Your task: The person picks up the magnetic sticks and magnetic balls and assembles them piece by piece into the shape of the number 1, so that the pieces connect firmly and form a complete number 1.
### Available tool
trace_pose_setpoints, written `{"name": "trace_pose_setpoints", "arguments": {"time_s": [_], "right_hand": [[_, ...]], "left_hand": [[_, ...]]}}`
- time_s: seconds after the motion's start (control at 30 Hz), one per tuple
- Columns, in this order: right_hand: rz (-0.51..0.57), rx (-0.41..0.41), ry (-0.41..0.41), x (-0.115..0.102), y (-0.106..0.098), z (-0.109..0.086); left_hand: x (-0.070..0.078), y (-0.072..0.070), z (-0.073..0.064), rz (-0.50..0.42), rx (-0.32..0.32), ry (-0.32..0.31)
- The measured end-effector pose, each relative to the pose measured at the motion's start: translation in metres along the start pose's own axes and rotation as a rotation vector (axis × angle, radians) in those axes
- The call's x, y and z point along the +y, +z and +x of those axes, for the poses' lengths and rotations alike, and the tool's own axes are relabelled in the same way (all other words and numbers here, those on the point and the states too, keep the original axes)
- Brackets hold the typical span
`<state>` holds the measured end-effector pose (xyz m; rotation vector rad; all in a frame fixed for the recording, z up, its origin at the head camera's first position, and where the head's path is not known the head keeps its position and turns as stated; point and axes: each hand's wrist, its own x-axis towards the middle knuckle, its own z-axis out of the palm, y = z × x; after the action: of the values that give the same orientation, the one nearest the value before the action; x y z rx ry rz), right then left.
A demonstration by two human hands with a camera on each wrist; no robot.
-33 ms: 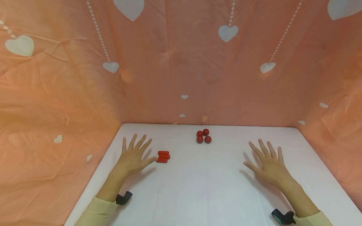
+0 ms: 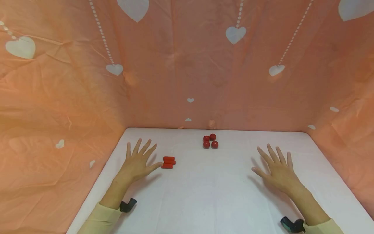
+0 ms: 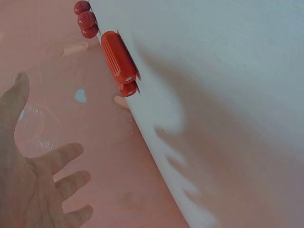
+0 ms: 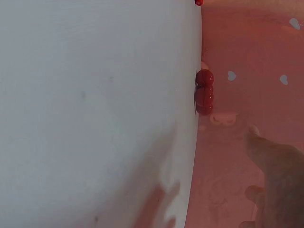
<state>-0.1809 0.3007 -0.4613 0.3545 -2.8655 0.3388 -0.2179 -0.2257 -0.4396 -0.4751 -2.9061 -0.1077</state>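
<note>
My left hand (image 2: 135, 166) hovers over the left side of the white table (image 2: 198, 195), fingers spread and holding nothing. Its thumb tip appears right beside three short red cylinders (image 2: 169, 162) in the head view, but the left wrist view has a gap between the thumb and these red pieces (image 3: 118, 57). Further back, near the middle of the far edge, several shiny red balls (image 2: 206, 144) sit grouped together. On the right side, my right hand (image 2: 280, 175) is also raised with spread fingers and holds nothing; the balls (image 4: 204, 95) are the things nearest it.
An orange-pink cloth (image 2: 175, 71) with white hearts hangs behind the table and along both sides. A black wrist device (image 2: 128, 205) shows by the left sleeve, and another black device (image 2: 293, 224) by the right sleeve.
</note>
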Motion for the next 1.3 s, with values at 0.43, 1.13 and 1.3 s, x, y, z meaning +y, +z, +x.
{"name": "trace_pose_setpoints", "arguments": {"time_s": [0.43, 1.13, 1.3], "right_hand": [[0.040, -0.008, -0.027, -0.007, 0.005, 0.006], [0.090, -0.030, -0.049, -0.034, 0.027, 0.038], [0.076, -0.054, -0.054, -0.041, 0.029, 0.046]], "left_hand": [[0.001, 0.007, 0.006, 0.001, -0.005, 0.020], [0.004, 0.020, 0.029, -0.018, -0.094, 0.075], [0.004, 0.022, 0.036, -0.023, -0.087, 0.099]]}}
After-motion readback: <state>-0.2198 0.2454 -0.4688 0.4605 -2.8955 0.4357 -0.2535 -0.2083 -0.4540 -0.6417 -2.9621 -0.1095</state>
